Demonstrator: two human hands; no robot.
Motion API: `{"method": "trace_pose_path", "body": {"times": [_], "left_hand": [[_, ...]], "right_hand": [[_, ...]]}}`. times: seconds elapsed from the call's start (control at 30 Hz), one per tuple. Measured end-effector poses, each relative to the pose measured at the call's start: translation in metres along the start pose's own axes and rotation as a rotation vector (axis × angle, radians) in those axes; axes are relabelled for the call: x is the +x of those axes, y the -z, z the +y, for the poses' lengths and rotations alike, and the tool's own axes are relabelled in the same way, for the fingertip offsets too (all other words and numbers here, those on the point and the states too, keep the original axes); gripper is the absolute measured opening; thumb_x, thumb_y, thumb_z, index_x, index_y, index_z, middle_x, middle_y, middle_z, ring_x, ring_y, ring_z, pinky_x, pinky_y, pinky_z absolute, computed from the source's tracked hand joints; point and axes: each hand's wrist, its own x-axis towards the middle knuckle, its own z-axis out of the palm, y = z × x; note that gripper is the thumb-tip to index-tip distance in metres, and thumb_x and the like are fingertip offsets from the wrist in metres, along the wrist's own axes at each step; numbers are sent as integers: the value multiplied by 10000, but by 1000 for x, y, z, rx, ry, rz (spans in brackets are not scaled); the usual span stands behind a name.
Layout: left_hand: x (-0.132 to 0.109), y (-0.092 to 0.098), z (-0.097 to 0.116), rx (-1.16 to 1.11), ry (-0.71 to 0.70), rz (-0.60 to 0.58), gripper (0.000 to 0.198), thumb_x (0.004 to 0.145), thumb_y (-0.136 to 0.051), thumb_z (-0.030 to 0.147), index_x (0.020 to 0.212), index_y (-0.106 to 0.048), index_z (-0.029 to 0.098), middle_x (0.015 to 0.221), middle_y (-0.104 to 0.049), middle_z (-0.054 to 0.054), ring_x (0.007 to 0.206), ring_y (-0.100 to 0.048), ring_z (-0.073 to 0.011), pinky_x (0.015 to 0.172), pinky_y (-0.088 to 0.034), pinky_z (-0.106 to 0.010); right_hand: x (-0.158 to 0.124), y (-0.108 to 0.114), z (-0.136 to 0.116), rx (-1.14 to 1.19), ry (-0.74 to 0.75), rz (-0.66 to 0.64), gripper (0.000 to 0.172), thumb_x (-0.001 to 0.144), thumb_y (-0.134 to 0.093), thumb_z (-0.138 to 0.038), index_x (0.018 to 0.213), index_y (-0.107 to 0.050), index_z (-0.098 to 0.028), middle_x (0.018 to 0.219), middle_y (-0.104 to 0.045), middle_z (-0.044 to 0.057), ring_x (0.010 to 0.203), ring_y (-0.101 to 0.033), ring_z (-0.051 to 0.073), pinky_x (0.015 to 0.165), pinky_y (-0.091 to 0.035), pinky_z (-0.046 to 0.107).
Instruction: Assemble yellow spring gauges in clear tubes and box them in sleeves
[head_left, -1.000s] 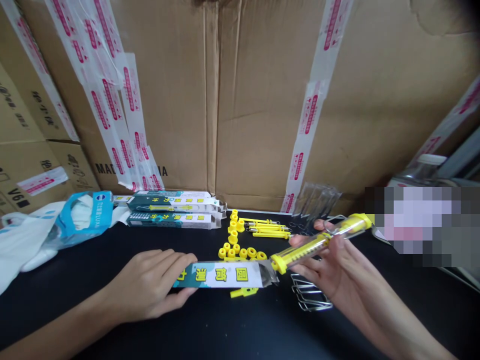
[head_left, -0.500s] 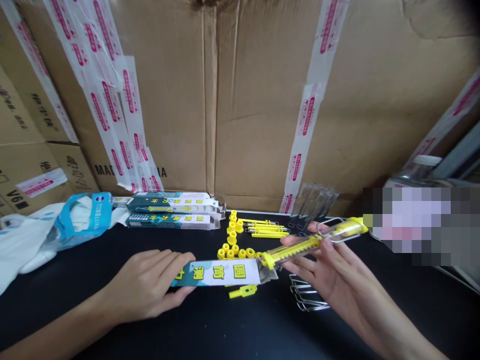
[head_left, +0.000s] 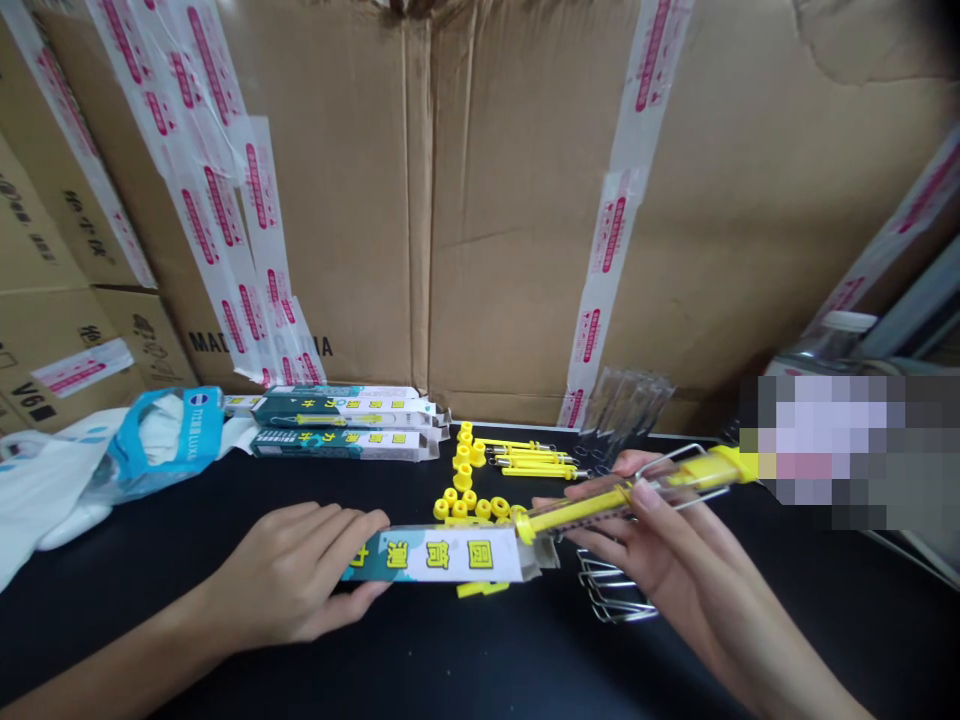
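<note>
My left hand (head_left: 300, 570) is closed around one end of a narrow printed carton (head_left: 457, 556), which lies level with its flaps open towards the right. In my right hand (head_left: 675, 550), pinched between thumb and fingers, is a tubular spring scale (head_left: 581, 508) with a clear tube, yellow inner parts and a wire loop. The scale tilts up to the right. Its lower yellow end is at the carton's open mouth; whether it has passed inside is not clear. A yellow flat piece (head_left: 482, 589) shows partly from under the carton.
Yellow caps (head_left: 463, 478) and yellow rods with springs (head_left: 536, 460) lie behind the carton. Clear tubes (head_left: 630, 405) are at the back, wire loops (head_left: 611, 585) near my right hand. Printed cartons (head_left: 337, 445) and a blue-white bag (head_left: 172, 440) stand left, before a large cardboard box (head_left: 502, 300).
The scale's lower end has shifted slightly left to the carton's mouth, and its upper end extends further right. The carton has dropped a little, covering more of the yellow flat piece.
</note>
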Motion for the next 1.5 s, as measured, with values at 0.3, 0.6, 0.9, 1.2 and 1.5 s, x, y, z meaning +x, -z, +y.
{"method": "trace_pose_path", "body": {"times": [0.3,0.6,0.9,1.2,1.5], "left_hand": [[1,-1,1,14,53,7,317,1033,-392,308,1066,-628,99,850,-775,-74,624,-722,-179,561,-525,-297],[0,-2,0,3,66,-2,306,1022,-410,323,1081,-626,114,852,-775,-68,617,-717,-181,562,-527,-299],[1,-1,2,-43,30,-19,290,1022,-389,285,1097,-592,91,848,-770,-79,619,-723,-185,520,-529,-307],[-3,-3,1,-51,40,-21,286,1015,-394,280,1112,-587,92,861,-767,-78,631,-721,-191,551,-540,-322],[-7,-7,2,-64,41,14,300,1008,-394,291,1118,-593,95,872,-763,-81,660,-717,-195,585,-528,-323]], "right_hand": [[0,6,1,-78,-14,53,174,863,-752,-371,984,-712,-253,1038,-780,62,831,-663,174,795,-529,280],[-7,-4,7,-227,-29,28,236,797,-816,-391,967,-751,-242,1107,-722,58,915,-720,251,893,-563,402],[-11,-14,17,-126,-96,31,361,762,-859,-347,1056,-666,-267,1039,-772,46,981,-729,248,899,-583,403],[-9,-11,17,-202,-44,-78,218,865,-752,-402,1004,-704,-241,973,-756,44,885,-734,230,798,-604,358],[-9,-11,18,-344,-126,-57,258,708,-885,-344,917,-763,-251,781,-772,-10,716,-721,156,758,-580,253]]}}
